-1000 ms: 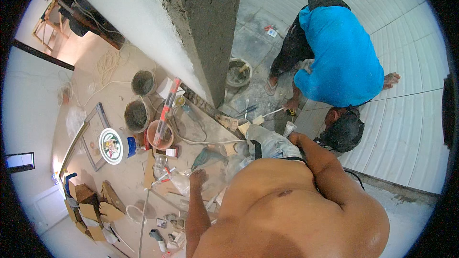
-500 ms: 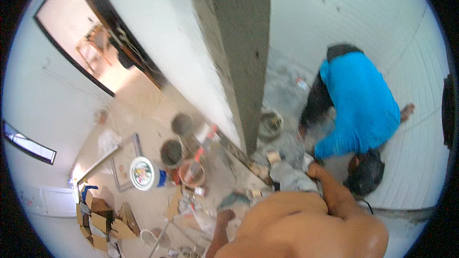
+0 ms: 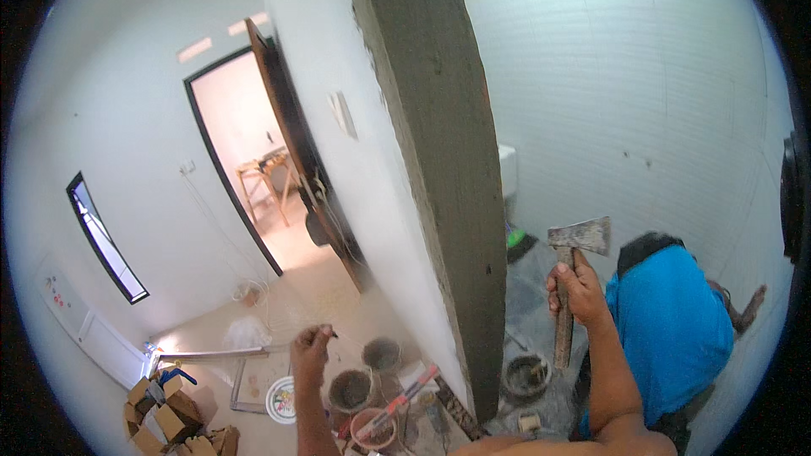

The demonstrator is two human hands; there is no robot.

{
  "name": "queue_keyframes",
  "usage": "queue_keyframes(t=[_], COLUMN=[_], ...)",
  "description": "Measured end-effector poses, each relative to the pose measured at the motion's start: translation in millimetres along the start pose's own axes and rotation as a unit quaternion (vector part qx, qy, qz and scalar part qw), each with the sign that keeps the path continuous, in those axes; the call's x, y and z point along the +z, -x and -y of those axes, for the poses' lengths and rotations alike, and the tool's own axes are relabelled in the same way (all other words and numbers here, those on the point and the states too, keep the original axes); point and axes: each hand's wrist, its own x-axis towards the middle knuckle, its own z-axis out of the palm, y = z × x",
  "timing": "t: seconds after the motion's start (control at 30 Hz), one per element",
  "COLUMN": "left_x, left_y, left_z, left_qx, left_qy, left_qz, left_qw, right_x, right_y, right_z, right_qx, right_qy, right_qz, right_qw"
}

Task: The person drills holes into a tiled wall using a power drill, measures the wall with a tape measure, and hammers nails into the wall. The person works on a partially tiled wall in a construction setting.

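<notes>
My right hand (image 3: 576,287) is raised to the right of the grey rendered wall end (image 3: 439,169) and grips the wooden handle of a hatchet-like hammer (image 3: 573,274), whose flat metal head points right. My left hand (image 3: 311,346) is lifted on the other side of the wall, fingers pinched on a thin string or wire (image 3: 346,339); what exactly it holds is too small to tell. Below my hands lie several mortar buckets (image 3: 351,388).
Another person in a blue shirt (image 3: 672,329) crouches low at the right by the white tiled wall. An open dark door (image 3: 291,152) leads to a bright room. Cardboard boxes (image 3: 169,409), a plate (image 3: 281,399) and a red level (image 3: 401,401) lie on the floor.
The view has swung upward from the floor to the walls. Both my hands have risen into view, the right one lifting the hammer beside the wall end.
</notes>
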Motion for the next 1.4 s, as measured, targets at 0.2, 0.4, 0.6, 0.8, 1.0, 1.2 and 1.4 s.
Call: queue_keyframes(t=[0.2, 0.4, 0.6, 0.8, 1.0, 1.2, 1.4], left_x=[26.2, 67.8, 100.4, 110.3, 115.0, 109.9, 110.3], left_y=[-15.4, -26.4, -36.7, -44.1, -49.0, -41.2, -36.9], left_z=[-223.9, -376.0, -446.7, -447.3, -437.7, -453.8, -501.3], left_qx=[0.334, 0.537, 0.546, 0.611, 0.677, 0.690, 0.647], left_qy=[-0.045, -0.104, -0.064, -0.089, -0.200, -0.208, -0.180], left_qz=[-0.069, -0.127, -0.107, -0.169, -0.252, -0.261, -0.228], left_qw=[0.939, 0.827, 0.828, 0.768, 0.662, 0.642, 0.705], right_x=[27.1, 20.9, 19.1, 7.3, 4.6, 5.3, 4.8], right_y=[-25.4, -48.7, -54.3, -56.8, -71.8, -79.1, -83.7], right_z=[91.3, 128.7, 126.6, 114.1, 106.4, 107.1, 119.5], right_qx=[-0.154, -0.241, -0.231, -0.170, -0.165, -0.166, -0.179], right_qy=[-0.067, -0.075, -0.081, -0.103, -0.162, -0.155, -0.121], right_qz=[0.040, 0.096, 0.113, 0.119, 0.131, 0.148, 0.168], right_qw=[0.985, 0.963, 0.963, 0.973, 0.964, 0.963, 0.962])
